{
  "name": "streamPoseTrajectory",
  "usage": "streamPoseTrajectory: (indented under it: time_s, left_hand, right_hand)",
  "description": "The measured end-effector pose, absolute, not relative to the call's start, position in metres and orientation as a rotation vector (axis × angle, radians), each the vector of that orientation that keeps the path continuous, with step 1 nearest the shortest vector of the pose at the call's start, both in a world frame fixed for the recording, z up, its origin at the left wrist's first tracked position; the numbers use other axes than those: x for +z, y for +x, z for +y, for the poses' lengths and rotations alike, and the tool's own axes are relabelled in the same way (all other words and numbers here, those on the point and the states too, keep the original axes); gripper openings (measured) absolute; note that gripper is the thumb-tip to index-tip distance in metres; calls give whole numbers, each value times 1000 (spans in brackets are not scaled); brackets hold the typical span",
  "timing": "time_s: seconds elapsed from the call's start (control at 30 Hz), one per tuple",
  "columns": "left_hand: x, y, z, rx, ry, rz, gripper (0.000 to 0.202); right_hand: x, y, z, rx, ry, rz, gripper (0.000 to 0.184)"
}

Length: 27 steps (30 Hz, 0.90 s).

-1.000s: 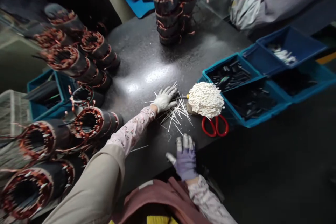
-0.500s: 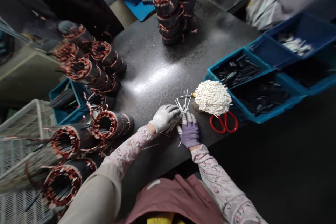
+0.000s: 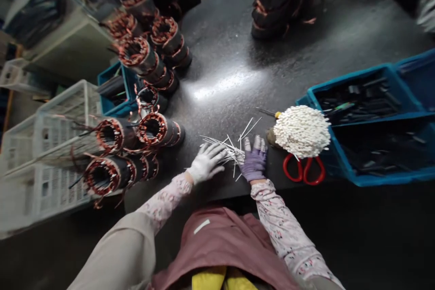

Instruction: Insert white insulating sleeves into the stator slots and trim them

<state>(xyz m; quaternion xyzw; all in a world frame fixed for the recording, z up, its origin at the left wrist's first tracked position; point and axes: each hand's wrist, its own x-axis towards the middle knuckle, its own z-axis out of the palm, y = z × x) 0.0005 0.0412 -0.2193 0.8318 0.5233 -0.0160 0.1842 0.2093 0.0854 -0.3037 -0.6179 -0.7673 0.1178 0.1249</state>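
Note:
Thin white sticks (image 3: 232, 148), like narrow strips or tubes, lie scattered on the dark table between my two hands. My left hand (image 3: 207, 161), in a white glove, rests with fingers stretched out over the left end of the sticks. In a purple and white glove, my right hand (image 3: 254, 159) lies flat with its fingers apart at the right end of them. To its right stands a dense bundle of white sticks (image 3: 302, 131) with their ends facing up. Red-handled scissors (image 3: 303, 170) lie just in front of the bundle, and a yellow-handled pointed tool (image 3: 277, 114) sticks out at its left.
Stators with copper windings (image 3: 151, 129) stand and lie along the left, beside a white plastic crate (image 3: 61, 163). Another stack of stators (image 3: 272, 13) stands at the back. Blue bins (image 3: 350, 174) with dark pieces sit at the right. The dark table (image 3: 217, 108) has its front edge near my body.
My hands have moved apart, and the sticks that were gathered between them now lie spread out. The camera view has shifted, showing more of the left side.

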Motion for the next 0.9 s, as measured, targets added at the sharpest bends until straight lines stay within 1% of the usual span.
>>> streamPoseTrajectory:
  time_s: [0.1, 0.17, 0.27, 0.4, 0.47, 0.57, 0.7, 0.8, 0.87, 0.9]
  left_hand:
    - [-227, -29, -25, -1, 2026, 2008, 80]
    - [-242, -41, -50, 26, 1804, 2222, 91]
    - [-267, -48, -41, 105, 1836, 2160, 97]
    - [-282, -36, 20, 173, 2071, 1881, 108]
    - [-282, -25, 42, 155, 2127, 1768, 104]
    - [-281, -12, 45, 159, 2112, 1715, 93]
    - [-278, -8, 23, 293, 1973, 1770, 98]
    - [-264, -12, 0, 452, 1763, 1824, 100]
    - [-251, -14, -28, 599, 1629, 1865, 91]
    - [-246, -12, -47, 694, 1564, 1894, 82]
  right_hand:
    - [-304, 206, 104, 388, -1802, -2207, 63]
    - [-305, 199, 122, 421, -1792, -2178, 64]
    - [-306, 183, 145, 504, -1665, -2279, 58]
    - [-298, 164, 150, 631, -1308, -2633, 52]
    - [-293, 157, 141, 672, -1181, -2743, 53]
    - [-289, 151, 124, 699, -1096, -2790, 58]
    - [-292, 146, 102, 651, -1029, -2758, 64]
    - [-294, 144, 91, 600, -991, -2771, 53]
    - [-294, 144, 87, 592, -963, -2809, 44]
    - [-294, 144, 86, 592, -948, -2826, 41]
